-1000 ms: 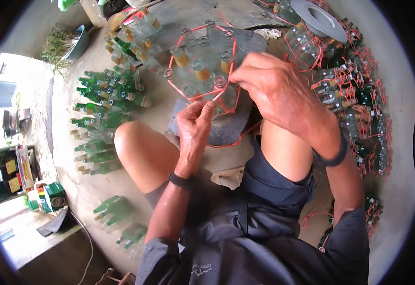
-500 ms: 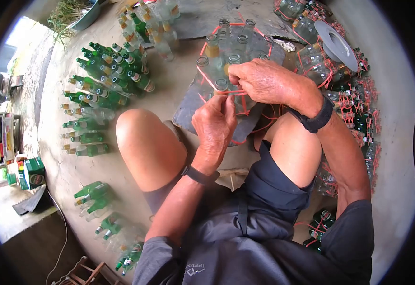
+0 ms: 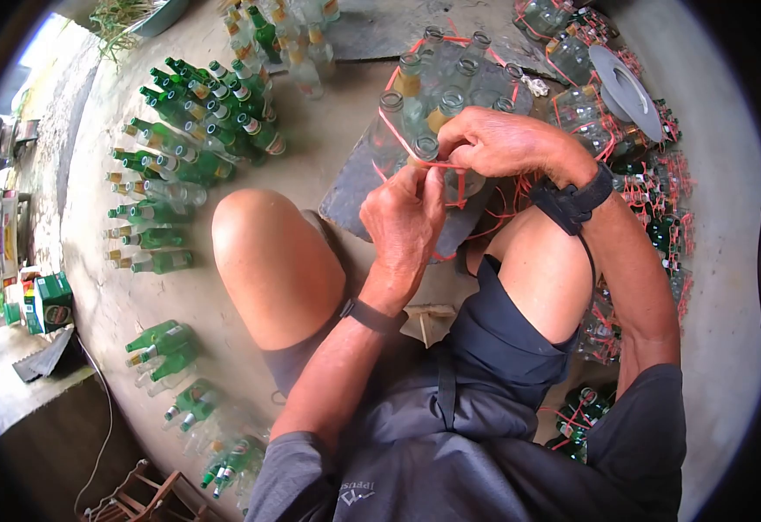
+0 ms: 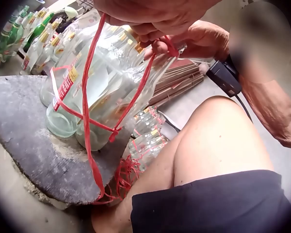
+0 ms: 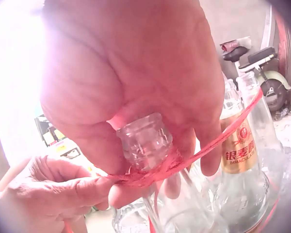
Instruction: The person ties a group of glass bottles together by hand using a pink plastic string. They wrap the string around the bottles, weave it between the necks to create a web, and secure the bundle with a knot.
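Observation:
A bundle of clear glass bottles stands upright on a grey stone slab, with red plastic twine looped around the necks. My left hand pinches the twine just below the mouth of the nearest bottle. Right beside that neck, my right hand grips the twine with bent fingers. The right wrist view shows the bottle neck between the right hand's fingers, the twine drawn across it. Lower down, another twine band circles the bottle bodies in the left wrist view.
Green bottles stand in rows on the floor at the left. Twine-tied bundles line the right wall, and a grey ring-shaped lid lies on some of them. Loose red twine is heaped beside the slab.
Both hands have come closer together at the nearest bottle's neck, the left moving toward it and the right lowering beside it. The head view has shifted, so the bundle appears farther right.

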Available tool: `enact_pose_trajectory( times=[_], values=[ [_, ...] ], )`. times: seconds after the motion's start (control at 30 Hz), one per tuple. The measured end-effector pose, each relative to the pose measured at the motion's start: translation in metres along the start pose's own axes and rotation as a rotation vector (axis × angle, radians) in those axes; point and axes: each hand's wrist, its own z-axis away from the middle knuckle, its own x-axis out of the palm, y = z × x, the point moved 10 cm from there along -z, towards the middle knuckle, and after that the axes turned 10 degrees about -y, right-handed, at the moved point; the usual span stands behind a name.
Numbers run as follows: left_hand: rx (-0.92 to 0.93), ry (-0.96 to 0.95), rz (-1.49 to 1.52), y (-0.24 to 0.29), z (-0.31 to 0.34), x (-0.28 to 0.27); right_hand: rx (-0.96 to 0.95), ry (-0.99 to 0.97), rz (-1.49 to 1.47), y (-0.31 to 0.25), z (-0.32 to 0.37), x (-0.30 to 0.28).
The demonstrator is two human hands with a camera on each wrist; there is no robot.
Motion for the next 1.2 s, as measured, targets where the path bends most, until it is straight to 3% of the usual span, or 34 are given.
enact_pose_trajectory(
  times=[0.2, 0.5, 0.7, 0.9, 1.1, 1.2],
  values=[
    [-0.057, -0.028, 0.042, -0.005, 0.002, 0.001, 0.064, 0.216, -0.124, 0.009, 0.006, -0.007],
    [-0.087, -0.014, 0.131, -0.007, 0.006, 0.001, 0.068, 0.295, -0.440, 0.000, 0.021, -0.011],
    [-0.069, -0.015, 0.178, -0.006, 0.007, 0.004, -0.070, 0.318, -0.242, -0.013, 0.029, -0.016],
    [-0.084, -0.097, 0.158, -0.005, 0.006, 0.011, -0.072, 0.401, -0.050, -0.025, 0.033, -0.017],
    [-0.150, -0.151, 0.256, -0.011, 0.008, 0.024, -0.179, 0.300, -0.092, -0.033, 0.031, -0.015],
    [-0.105, -0.169, 0.503, -0.013, 0.007, 0.034, -0.118, 0.292, 0.059, -0.044, 0.039, -0.019]
  ],
)
